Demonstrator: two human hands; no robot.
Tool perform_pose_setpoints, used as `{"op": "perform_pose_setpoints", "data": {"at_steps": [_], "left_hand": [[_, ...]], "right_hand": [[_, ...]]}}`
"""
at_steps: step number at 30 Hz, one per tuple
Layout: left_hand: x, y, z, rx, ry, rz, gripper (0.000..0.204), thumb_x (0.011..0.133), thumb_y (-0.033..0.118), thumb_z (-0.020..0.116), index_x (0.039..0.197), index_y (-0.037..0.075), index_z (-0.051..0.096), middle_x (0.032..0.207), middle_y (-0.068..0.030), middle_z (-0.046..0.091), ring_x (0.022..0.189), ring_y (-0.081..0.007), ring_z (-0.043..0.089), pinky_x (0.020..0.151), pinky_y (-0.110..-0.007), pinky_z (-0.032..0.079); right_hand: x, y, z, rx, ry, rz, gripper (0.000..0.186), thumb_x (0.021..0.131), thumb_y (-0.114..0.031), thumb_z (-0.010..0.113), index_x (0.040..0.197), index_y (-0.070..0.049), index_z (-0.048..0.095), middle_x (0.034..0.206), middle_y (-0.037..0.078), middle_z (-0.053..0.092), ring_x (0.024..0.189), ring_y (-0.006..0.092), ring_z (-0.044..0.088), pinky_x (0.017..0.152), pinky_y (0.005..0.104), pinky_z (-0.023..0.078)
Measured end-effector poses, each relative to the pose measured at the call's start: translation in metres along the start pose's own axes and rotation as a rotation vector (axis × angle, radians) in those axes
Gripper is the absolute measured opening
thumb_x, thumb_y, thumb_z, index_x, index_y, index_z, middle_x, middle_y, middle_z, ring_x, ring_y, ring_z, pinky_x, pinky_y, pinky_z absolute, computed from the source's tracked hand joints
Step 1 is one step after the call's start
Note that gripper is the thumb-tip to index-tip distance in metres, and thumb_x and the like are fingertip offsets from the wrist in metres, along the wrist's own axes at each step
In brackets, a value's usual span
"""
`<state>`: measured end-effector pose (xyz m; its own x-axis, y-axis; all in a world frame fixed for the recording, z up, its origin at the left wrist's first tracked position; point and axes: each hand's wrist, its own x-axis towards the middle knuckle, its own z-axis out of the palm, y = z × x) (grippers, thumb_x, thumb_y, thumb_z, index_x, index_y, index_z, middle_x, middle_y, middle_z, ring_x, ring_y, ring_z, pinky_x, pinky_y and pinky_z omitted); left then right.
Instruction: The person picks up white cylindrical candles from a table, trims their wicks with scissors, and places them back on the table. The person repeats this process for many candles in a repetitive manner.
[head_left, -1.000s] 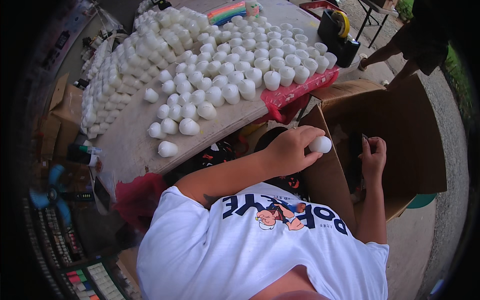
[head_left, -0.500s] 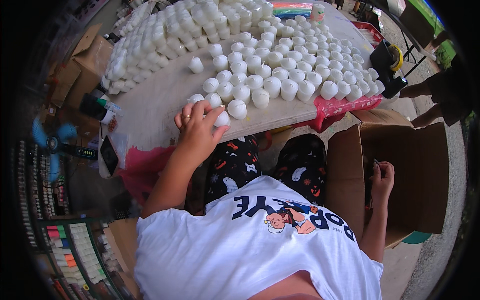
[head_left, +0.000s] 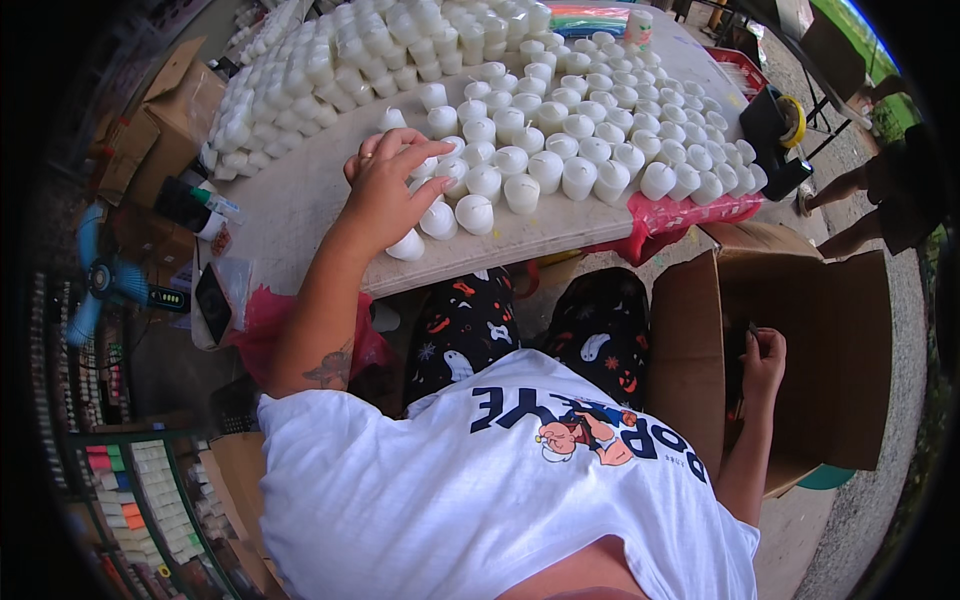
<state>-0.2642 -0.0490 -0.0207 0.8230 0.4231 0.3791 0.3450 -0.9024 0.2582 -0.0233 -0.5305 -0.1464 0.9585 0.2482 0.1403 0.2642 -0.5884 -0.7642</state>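
Rows of short white votive candles [head_left: 545,172] with wicks stand upright on the table. My left hand [head_left: 385,190] reaches over the near left end of these rows, thumb and forefinger apart beside a white candle [head_left: 455,172]. Whether the fingertips touch it I cannot tell. Just below this hand, another candle [head_left: 405,246] stands at the table's front edge, beside two more. At the right, my right hand [head_left: 764,362] is closed at the opening of a cardboard box [head_left: 690,350]. A small dark tip shows above its pinched fingers; the rest is hidden.
Candles packed in clear plastic [head_left: 330,70] are piled at the table's back left. A yellow tape roll [head_left: 793,118] sits by the right edge. Pink plastic [head_left: 690,212] hangs over the front edge. A blue fan [head_left: 100,278] and a phone [head_left: 213,304] are at the left.
My left hand has moved away from a candle at the front edge, up and slightly left to the candles behind. One candle now shows nearer the edge below it. My right hand stays at the box.
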Motion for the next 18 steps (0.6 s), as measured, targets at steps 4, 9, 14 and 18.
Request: {"op": "perform_pose_setpoints", "data": {"at_steps": [4,9,14,18], "left_hand": [[0.048,-0.011,0.011,-0.049,-0.196,0.165,0.034,0.079,0.021,0.072,0.112,0.026,0.068,0.12,0.0019,0.054,0.115,-0.0229,0.043,0.099,-0.041,0.026],[0.08,0.011,0.003,0.124,-0.502,0.189,0.027,0.077,0.013,0.072,0.103,0.022,0.072,0.107,0.0025,0.059,0.119,-0.0209,0.042,0.1,-0.042,0.027],[0.087,-0.007,0.018,0.06,-0.332,0.438,0.016,0.077,0.015,0.072,0.093,0.018,0.072,0.093,0.0031,0.062,0.11,-0.0204,0.048,0.097,-0.041,0.028],[0.079,-0.015,0.031,0.019,-0.171,0.526,0.01,0.079,0.014,0.07,0.09,0.013,0.068,0.092,0.0011,0.063,0.1,-0.0218,0.055,0.095,-0.04,0.032]], "right_hand": [[-0.001,0.011,-0.004,-0.048,-0.005,-0.034,0.011,0.089,-0.008,0.063,0.092,-0.001,0.056,0.1,0.005,0.054,0.071,0.0082,0.054,0.055,0.0214,0.047],[-0.003,0.003,-0.008,0.012,-0.008,0.0,0.01,0.087,-0.006,0.062,0.088,0.0,0.054,0.104,0.008,0.053,0.082,0.015,0.056,0.057,0.0243,0.051],[-0.005,-0.004,-0.008,-0.014,-0.006,0.004,0.011,0.087,-0.006,0.062,0.087,0.0,0.053,0.102,0.008,0.054,0.082,0.0152,0.056,0.058,0.0255,0.05],[-0.005,-0.002,-0.008,-0.026,-0.008,-0.007,0.01,0.087,-0.006,0.061,0.086,-0.001,0.052,0.102,0.008,0.055,0.082,0.0153,0.056,0.058,0.0252,0.05]]}}
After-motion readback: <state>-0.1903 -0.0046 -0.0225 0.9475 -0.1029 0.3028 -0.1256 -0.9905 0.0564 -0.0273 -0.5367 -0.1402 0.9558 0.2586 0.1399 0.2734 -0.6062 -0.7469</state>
